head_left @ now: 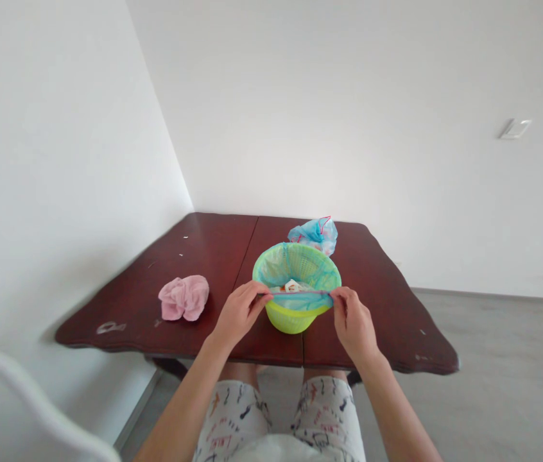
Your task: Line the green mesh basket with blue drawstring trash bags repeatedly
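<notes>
A yellow-green plastic basket (291,321) stands near the table's front edge, lined with a translucent blue drawstring trash bag (317,271). Some white and orange-brown scraps (293,286) lie inside the bag. My left hand (241,309) pinches the bag's near edge at the basket's left side. At the right side, my right hand (354,319) pinches the same edge. Between the two hands, the pinkish-purple drawstring hem is stretched straight across the near rim.
The dark red wooden table (214,240) has wavy edges and abuts the far wall. A crumpled pink cloth (184,298) lies to the left. Behind the basket sits another blue bag (317,234) with a red drawstring. A white curved bar (35,401) crosses the lower left.
</notes>
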